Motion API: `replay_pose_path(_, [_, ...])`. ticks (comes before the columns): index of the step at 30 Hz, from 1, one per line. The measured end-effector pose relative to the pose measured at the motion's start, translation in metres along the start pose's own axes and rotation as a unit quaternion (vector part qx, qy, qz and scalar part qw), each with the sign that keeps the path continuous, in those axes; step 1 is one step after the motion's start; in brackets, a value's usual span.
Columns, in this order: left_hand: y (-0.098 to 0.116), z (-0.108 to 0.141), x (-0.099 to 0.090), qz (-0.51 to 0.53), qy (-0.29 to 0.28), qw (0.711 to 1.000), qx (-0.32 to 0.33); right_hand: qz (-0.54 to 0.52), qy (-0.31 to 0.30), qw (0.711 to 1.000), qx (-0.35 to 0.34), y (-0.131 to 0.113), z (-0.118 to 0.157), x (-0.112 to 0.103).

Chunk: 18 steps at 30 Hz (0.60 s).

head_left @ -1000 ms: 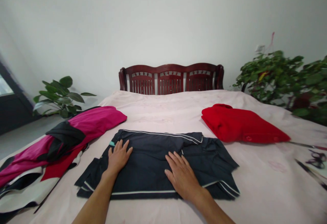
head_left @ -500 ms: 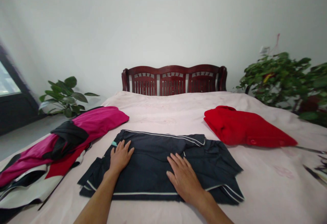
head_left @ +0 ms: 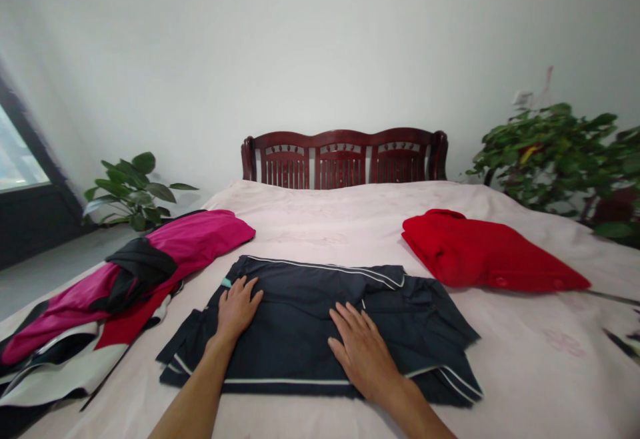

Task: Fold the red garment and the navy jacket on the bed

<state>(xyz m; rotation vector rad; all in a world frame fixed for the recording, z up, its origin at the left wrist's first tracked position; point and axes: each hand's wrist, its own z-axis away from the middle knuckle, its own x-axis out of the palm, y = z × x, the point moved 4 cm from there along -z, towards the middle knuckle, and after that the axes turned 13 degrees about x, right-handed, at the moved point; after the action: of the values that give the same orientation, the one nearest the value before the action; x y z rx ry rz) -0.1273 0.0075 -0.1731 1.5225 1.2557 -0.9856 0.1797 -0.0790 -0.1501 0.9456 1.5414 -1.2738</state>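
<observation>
Spread in front of me is a dark navy garment (head_left: 295,332) with white piping, folded into a wide flat shape whose ends stick out unevenly. My left hand (head_left: 239,305) lies flat on its left part, fingers spread, near a small teal tag (head_left: 227,283). On the right of the middle rests my right hand (head_left: 361,345), palm down with fingers stretched out. Both hands touch the top layer and grip nothing. Whether the garment is trousers or a jacket cannot be made out.
Left on the pink bedsheet (head_left: 310,225) lies a heap of magenta clothing (head_left: 205,239) with black, red and white pieces. A folded red garment (head_left: 495,252) sits to the right. Beyond stands a dark wooden headboard (head_left: 340,159), with plants (head_left: 135,189) at both sides.
The whole view has shifted slightly, with things sitting a little further right and lower. Both hands stay flat on the navy garment, which keeps its shape.
</observation>
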Motion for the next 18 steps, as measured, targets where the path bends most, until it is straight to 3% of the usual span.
replay_pose_path(18, [-0.0038, -0.0007, -0.0001, 0.009, 0.017, 1.000, 0.005, -0.006, 0.013, 1.000, -0.004, 0.0030, -0.0015, 0.0048])
